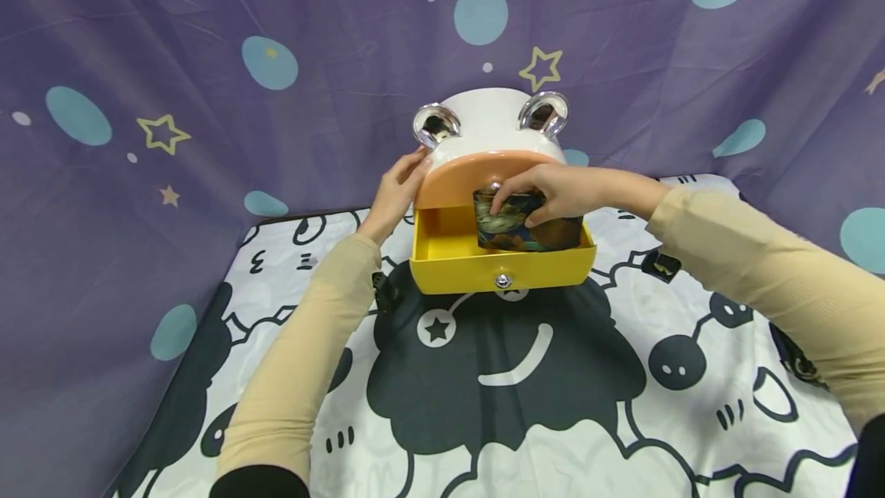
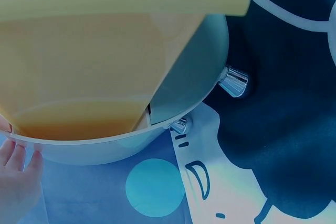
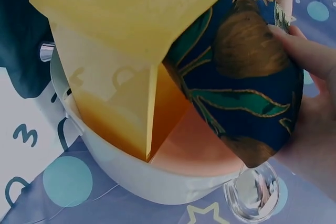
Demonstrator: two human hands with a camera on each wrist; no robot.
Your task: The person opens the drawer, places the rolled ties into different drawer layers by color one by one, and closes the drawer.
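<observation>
A white rounded drawer box (image 1: 491, 117) with an orange front stands at the back of the table. Its yellow drawer (image 1: 442, 271), with a silver knob (image 1: 503, 280), is pulled out. My right hand (image 1: 560, 194) pinches a dark blue patterned fabric pouch (image 1: 512, 225) over the right part of the drawer. Brown shapes and green gold-edged leaves show on the pouch (image 3: 252, 51) in the right wrist view. My left hand (image 1: 397, 190) rests against the box's left side, fingers fairly straight. In the left wrist view its fingers (image 2: 18, 156) touch the white shell near the rim.
Two shiny silver rings (image 1: 437, 124) stand on the box's top like eyes. A cartoon-print cloth (image 1: 512, 413) covers the table, with small dark items (image 1: 661, 266) lying on it at the right. Behind hangs a purple star-print curtain (image 1: 359, 29).
</observation>
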